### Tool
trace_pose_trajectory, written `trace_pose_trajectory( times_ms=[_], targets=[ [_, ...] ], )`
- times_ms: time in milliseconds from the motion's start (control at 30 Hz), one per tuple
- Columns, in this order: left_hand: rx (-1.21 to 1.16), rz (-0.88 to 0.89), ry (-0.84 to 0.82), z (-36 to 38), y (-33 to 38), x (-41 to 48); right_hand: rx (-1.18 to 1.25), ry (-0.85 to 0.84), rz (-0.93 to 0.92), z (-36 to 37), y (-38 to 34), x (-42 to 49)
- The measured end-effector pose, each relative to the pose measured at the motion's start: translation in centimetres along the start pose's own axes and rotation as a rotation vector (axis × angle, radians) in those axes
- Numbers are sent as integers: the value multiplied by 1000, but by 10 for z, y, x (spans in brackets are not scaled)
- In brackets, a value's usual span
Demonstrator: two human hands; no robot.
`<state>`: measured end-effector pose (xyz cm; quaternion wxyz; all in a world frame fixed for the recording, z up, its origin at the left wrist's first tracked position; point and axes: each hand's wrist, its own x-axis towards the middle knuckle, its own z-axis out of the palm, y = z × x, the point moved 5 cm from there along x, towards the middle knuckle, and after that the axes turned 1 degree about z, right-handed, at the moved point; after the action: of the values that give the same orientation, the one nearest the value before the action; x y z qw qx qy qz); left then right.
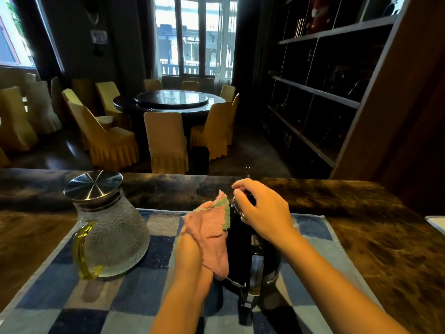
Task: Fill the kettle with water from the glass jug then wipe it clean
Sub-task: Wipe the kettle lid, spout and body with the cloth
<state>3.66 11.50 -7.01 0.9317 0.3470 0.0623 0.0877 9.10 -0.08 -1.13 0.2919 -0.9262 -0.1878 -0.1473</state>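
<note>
While the smooth, likely water-heavy kettle (243, 239) is steadied on top by the right hand (262, 208), a soft pink cloth (212, 235) is pressed to its side by the left hand (190, 249).

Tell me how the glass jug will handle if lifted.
The glass jug is probably fragile and heavy for its size: thick textured glass. Its wide base should resist tipping. The metal lid might slip off if tilted.

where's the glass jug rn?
Head view, left of centre: the glass jug stands upright, lid on, on the checked cloth, apart from the kettle and both hands to its right.
</note>
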Motion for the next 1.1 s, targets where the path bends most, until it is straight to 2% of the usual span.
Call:
trace_pose_trajectory(
  times_ms=[67,167,233,300,367,433,500,600,700,800,900,1000,1100],
  targets=[
    [-122,-20,-116,15,16,-10,114,-101,3,-3,0,2],
    [-183,-60,-216,34,35,-27,593,-339,61,-20,-6,-3],
    [-140,-48,-213,50,42,-42,780,-430,-16,-34,-11,-8],
    [-64,-14,-202,67,41,-54,856,-433,-82,-46,-10,-12],
    [220,-4,-159,93,35,-59,957,-387,-83,-59,-3,-13],
    [413,-20,-21,107,26,-57,1015,-336,-75,-75,10,-15],
    [520,124,2,121,10,-56,1078,-281,-40,-95,30,-21],
    [551,246,-27,133,-19,-61,1092,-214,-13,-120,67,-31],
    [652,367,-76,166,-39,-62,1151,-273,24,-137,101,-44],
    [695,462,-111,195,-54,-68,992,-307,65,-151,134,-60],
    [856,587,-192,221,-71,-72,875,-230,61,-173,163,-75],
    [1022,607,-351,240,-97,-71,900,-267,7,-189,176,-87],
    [1206,615,-402,249,-125,-67,768,-266,-56,-200,186,-99]
  ],
)
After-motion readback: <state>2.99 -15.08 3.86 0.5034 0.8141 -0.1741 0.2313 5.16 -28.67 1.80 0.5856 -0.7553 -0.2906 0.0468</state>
